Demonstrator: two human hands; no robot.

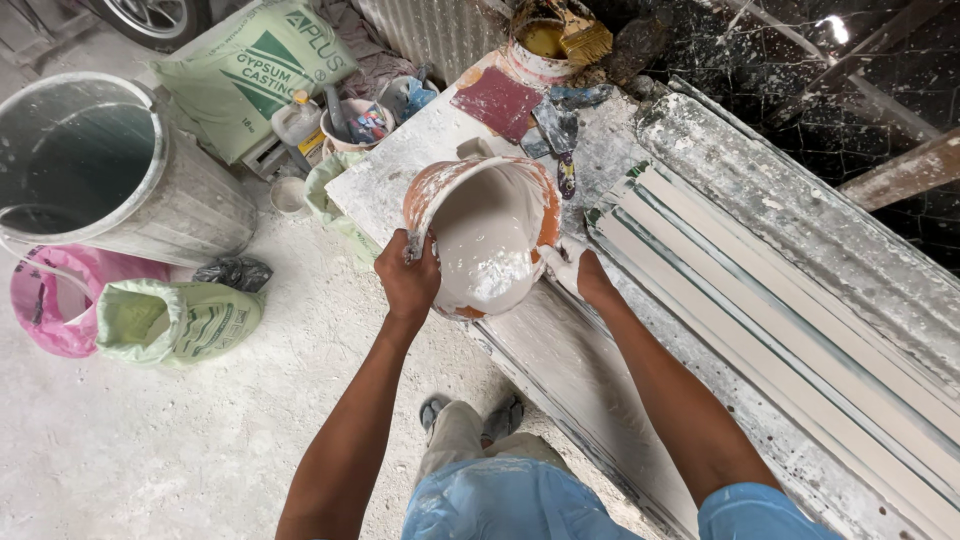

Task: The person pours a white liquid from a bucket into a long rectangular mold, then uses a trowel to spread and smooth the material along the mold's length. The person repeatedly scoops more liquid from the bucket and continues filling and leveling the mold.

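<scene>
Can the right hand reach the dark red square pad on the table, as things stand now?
Probably not at once. The right hand is busy steadying the tilted orange bucket of white mix, and this bucket stands between it and the dark red pad. The left hand holds the rim too.

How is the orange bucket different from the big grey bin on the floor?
The orange bucket is small, and both hands, the left hand and the right hand, hold it tilted over the bench. The grey bin is much bigger and stands upright on the floor, untouched. The bucket holds thick white mix; the bin looks dark inside. Both are round, open-topped and splashed white.
</scene>
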